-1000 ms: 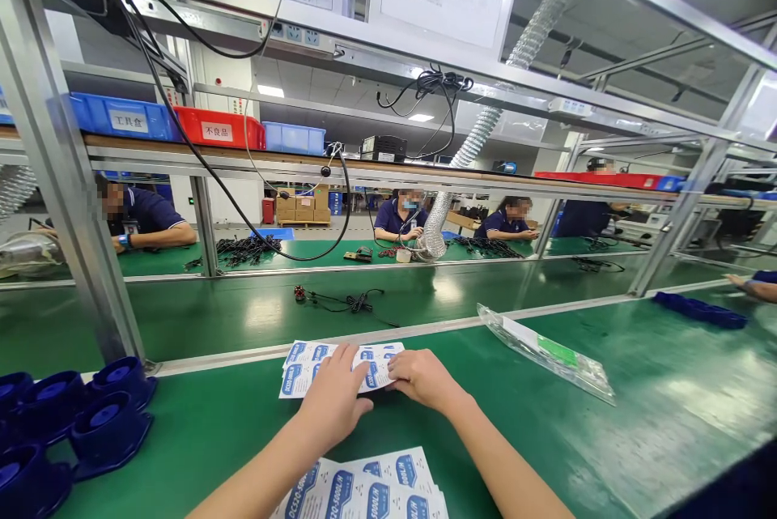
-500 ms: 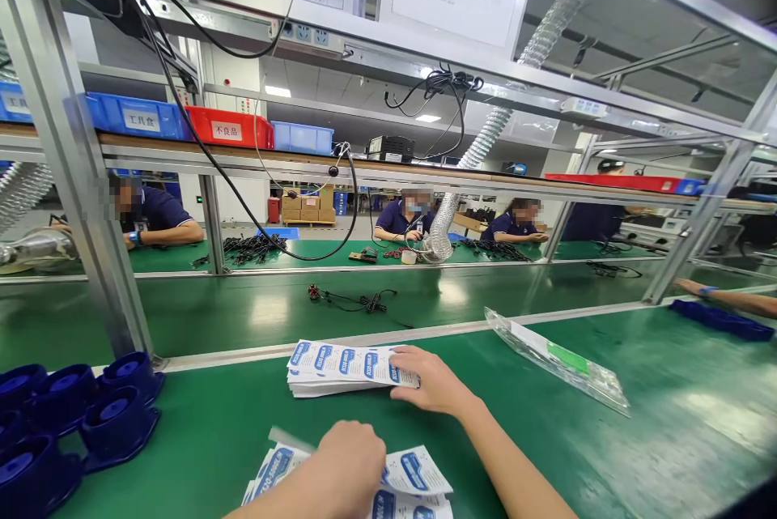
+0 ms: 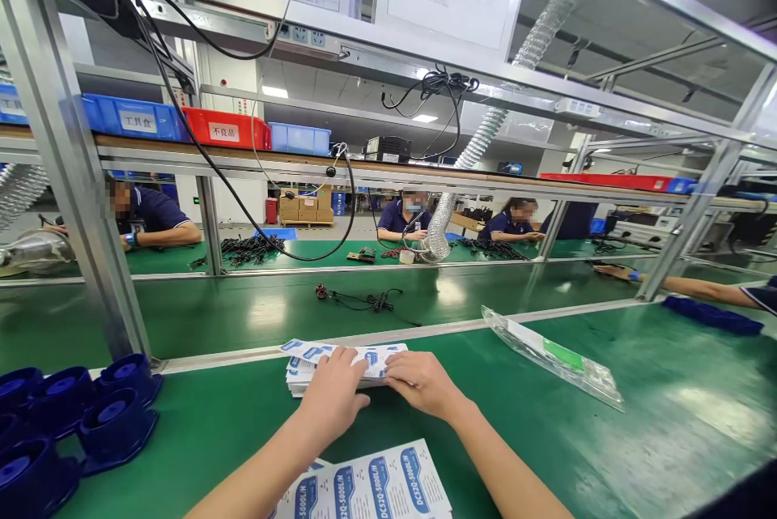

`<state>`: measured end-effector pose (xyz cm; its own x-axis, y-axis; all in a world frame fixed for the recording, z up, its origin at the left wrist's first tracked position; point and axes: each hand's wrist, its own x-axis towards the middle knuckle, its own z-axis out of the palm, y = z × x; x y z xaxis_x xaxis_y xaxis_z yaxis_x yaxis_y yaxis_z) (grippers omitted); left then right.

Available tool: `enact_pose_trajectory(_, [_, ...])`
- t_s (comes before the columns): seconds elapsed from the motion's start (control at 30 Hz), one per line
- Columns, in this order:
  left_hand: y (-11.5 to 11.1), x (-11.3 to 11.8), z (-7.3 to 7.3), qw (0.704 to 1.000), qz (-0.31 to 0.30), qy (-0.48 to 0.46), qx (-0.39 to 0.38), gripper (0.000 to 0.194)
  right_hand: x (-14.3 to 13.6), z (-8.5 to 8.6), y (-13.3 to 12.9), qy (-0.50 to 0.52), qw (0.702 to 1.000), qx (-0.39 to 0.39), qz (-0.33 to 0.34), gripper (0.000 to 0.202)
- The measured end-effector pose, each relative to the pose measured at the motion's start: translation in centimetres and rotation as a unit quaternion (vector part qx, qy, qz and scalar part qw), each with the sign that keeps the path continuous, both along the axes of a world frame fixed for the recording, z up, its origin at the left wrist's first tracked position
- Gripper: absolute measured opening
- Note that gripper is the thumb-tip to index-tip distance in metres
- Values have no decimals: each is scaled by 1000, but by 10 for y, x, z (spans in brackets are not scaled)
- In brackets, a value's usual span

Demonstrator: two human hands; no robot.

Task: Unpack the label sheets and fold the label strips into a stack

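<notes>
A stack of white label sheets (image 3: 299, 383) with blue printing lies on the green bench. The top label sheet (image 3: 303, 350) sits slightly skewed over the others. My left hand (image 3: 337, 391) reaches across it, fingers stretched over the printed face and thumb spread apart. At the sheet's right end, my right hand (image 3: 425, 381) is closed, with bent fingers pinching the edge. Closer to me lies a second pile of label sheets (image 3: 388, 482), its blue printing facing up and its lower part cut off by the frame.
Several dark blue plastic parts (image 3: 118, 418) stand at the left. On the right are a clear plastic bag (image 3: 555, 357) and a blue piece (image 3: 710, 316). Behind the bench edge, a cable bundle (image 3: 370, 300) lies on the green belt. A co-worker's arm (image 3: 685, 286) extends over it.
My left hand has moved forward from the near pile to the stack. My right hand stays at the stack's right end. The cable bundle and the co-worker's arm have shifted.
</notes>
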<state>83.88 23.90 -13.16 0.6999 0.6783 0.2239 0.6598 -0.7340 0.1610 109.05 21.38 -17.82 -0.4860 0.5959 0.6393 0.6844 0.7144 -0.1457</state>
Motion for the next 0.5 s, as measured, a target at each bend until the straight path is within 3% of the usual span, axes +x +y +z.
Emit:
enact_pose_trajectory(0.03, [4,0,-1,1000,-5,25,-12,30,0,0,0,52,998,-35,12,22])
enact_pose_trajectory(0.17, [-4,1,-4,991,-30,119,-62,28,11,-4,4,198,966,-168,-4,47])
enact_pose_trajectory(0.23, [-21,2,-4,979,-81,160,-92,23,19,-6,6,147,974,-164,-56,46])
enact_pose_trajectory(0.3, [-38,3,-3,957,-138,214,-143,26,23,-7,7,35,984,-143,-96,42])
enact_pose_trajectory(0.33, [-44,5,-3,944,-160,234,-171,38,22,-7,6,-21,985,-135,-105,44])
enact_pose_trajectory(0.4, [-53,9,-8,926,-173,256,-217,85,18,-6,4,-90,982,-123,-110,37])
enact_pose_trajectory(0.47, [-55,16,-19,922,-154,264,-237,130,11,-3,2,-118,981,-104,-111,24])
enact_pose_trajectory(0.5, [-56,21,-26,923,-139,266,-242,140,8,-2,1,-128,981,-92,-109,19])
